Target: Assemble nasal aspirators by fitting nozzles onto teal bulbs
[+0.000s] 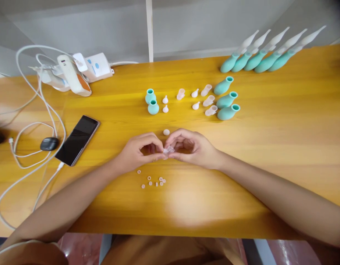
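My left hand (141, 151) and my right hand (193, 149) meet over the middle of the table. Between their fingertips they pinch a small clear plastic piece (168, 149), partly hidden by the fingers. Just beyond the fingers lies a small white round piece (166, 132). Several tiny pale rings (150, 183) are scattered on the near side of the hands. Farther back, two teal bulbs (153, 107) stand beside two small white bulb-shaped pieces (165, 109). To their right are a translucent tube (180, 94), two more white bulb-shaped pieces, three similar tubes and three teal bulbs (229, 112) lying tilted.
Several teal bulbs with long white tips (277, 59) lie in a row at the back right. On the left are a black phone (77, 140) on a cable, a dark earbud case (49, 144), looping white cords and white plug adapters (99, 66). A grey partition rises behind the wooden table (269, 154).
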Demonstrator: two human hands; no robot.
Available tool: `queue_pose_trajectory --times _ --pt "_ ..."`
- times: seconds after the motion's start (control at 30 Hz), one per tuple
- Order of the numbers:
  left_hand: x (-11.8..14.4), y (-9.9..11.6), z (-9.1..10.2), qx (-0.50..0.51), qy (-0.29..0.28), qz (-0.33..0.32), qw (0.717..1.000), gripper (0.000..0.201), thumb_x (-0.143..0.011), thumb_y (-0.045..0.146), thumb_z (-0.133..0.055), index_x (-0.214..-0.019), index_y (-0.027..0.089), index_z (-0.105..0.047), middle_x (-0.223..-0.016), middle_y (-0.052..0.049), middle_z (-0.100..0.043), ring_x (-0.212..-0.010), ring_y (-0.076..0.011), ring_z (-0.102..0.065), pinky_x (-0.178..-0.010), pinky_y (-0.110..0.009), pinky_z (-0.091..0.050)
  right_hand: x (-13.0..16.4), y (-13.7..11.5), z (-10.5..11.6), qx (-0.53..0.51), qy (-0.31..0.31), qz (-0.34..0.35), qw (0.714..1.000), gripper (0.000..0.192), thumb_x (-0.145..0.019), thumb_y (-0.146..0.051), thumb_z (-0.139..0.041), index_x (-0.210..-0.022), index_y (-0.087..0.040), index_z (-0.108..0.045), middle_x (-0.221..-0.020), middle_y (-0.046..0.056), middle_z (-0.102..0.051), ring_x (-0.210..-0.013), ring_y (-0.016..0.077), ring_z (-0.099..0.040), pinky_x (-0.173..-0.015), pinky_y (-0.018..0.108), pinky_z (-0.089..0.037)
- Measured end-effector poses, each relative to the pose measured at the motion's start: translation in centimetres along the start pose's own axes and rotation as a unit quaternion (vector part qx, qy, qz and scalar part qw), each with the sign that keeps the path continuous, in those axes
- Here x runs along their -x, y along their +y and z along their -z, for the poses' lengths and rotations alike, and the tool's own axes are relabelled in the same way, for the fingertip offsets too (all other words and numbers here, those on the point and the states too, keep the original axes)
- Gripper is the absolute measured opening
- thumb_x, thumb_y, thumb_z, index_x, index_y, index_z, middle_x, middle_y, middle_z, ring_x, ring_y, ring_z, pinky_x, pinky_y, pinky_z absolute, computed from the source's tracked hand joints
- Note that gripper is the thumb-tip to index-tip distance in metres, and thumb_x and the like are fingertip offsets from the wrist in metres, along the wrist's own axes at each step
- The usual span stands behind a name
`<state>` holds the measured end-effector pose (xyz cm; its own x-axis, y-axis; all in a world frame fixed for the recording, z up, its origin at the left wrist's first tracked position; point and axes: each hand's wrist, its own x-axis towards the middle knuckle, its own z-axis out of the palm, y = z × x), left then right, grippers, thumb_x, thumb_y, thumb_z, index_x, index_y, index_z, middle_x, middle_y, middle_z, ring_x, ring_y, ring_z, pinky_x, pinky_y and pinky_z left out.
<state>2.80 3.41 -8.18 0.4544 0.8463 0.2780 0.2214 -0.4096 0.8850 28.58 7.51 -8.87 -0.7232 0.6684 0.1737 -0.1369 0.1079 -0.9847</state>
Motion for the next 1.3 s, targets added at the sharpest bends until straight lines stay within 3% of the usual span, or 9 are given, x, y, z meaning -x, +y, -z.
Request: queue_pose_trajectory --times 0.2,0.6,0.83,1.07,1.13,1.2,1.3 --pt "-0.1 0.3 -0.1 -0.052 0.005 -0.018 0.998 0.015 -0.100 0.035 -0.085 -0.099 0.022 -0.080 -0.092 -0.003 -0.077 -0.076 -0.0127 -0.067 -0.069 -0.024 -0.050 0.0 -0.1 0.0 0.011 -0.006 -0.007 1.000 0.035 -0.095 -0.030 -0.089 -0.118 -0.017 -0.068 -0.104 0.007 -0.079 -0.092 0.0133 -0.078 -0.090 0.029 -0.067" --pt "0.0 0.3 -0.2 -0.025 0.038 -0.038 0.998 0.019 -0.096 0.032 -0.090 -0.094 0.020 -0.075 -0.089 -0.002 -0.075 -0.074 -0.0119 -0.066 -0.068 -0.024 -0.050 -0.2 -0.1 -0.1 -0.034 0.000 0.002 0.999 0.034 -0.096 -0.027 -0.089 -0.120 -0.017 -0.067 -0.111 0.008 -0.082 -0.100 0.0139 -0.080 -0.096 0.030 -0.068" --pt "0.1 0.0 -0.1 -0.025 0.026 -0.019 0.999 0.031 -0.090 0.031 -0.094 -0.107 0.022 -0.070 -0.099 -0.002 -0.070 -0.079 -0.0123 -0.065 -0.071 -0.025 -0.053 -0.1 0.4 -0.2 -0.055 0.007 -0.001 0.998 0.036 -0.095 -0.024 -0.089 -0.122 -0.018 -0.066 -0.115 0.008 -0.081 -0.101 0.0130 -0.082 -0.097 0.028 -0.068" --pt "0.2 0.3 -0.3 -0.058 0.019 -0.024 0.998 0.022 -0.090 0.014 -0.081 -0.106 0.022 -0.066 -0.100 -0.001 -0.066 -0.080 -0.0122 -0.062 -0.073 -0.025 -0.053 0.1 -0.5 0.1 0.005 -0.028 0.023 0.999 0.037 -0.100 -0.028 -0.083 -0.130 -0.019 -0.064 -0.121 0.010 -0.076 -0.101 0.0148 -0.079 -0.094 0.031 -0.067" --pt "0.2 0.4 -0.4 -0.058 0.029 -0.025 0.998 0.026 -0.088 0.009 -0.077 -0.108 0.023 -0.067 -0.100 -0.001 -0.065 -0.080 -0.0119 -0.062 -0.072 -0.025 -0.053 0.1 -0.9 0.5 0.041 -0.003 0.048 0.998 0.029 -0.105 -0.030 -0.076 -0.130 -0.020 -0.066 -0.121 0.010 -0.075 -0.096 0.0141 -0.076 -0.088 0.030 -0.065" --pt "0.2 0.4 -0.4 -0.051 0.039 -0.021 0.998 0.031 -0.088 0.008 -0.074 -0.115 0.023 -0.068 -0.101 -0.001 -0.064 -0.082 -0.0123 -0.064 -0.073 -0.025 -0.054 0.0 -0.9 1.0 0.088 0.075 0.069 0.991 0.015 -0.110 -0.031 -0.067 -0.122 -0.021 -0.069 -0.113 0.008 -0.072 -0.083 0.0122 -0.070 -0.078 0.028 -0.062" --pt "0.2 0.4 -0.3 -0.053 0.049 -0.016 0.997 0.036 -0.088 0.008 -0.072 -0.121 0.023 -0.071 -0.102 -0.002 -0.064 -0.085 -0.0141 -0.065 -0.076 -0.028 -0.055 -0.2 -0.6 1.6 0.209 0.180 0.091 0.957 0.011 -0.109 -0.026 -0.063 -0.114 -0.022 -0.072 -0.109 0.007 -0.068 -0.074 0.0121 -0.062 -0.068 0.030 -0.057"
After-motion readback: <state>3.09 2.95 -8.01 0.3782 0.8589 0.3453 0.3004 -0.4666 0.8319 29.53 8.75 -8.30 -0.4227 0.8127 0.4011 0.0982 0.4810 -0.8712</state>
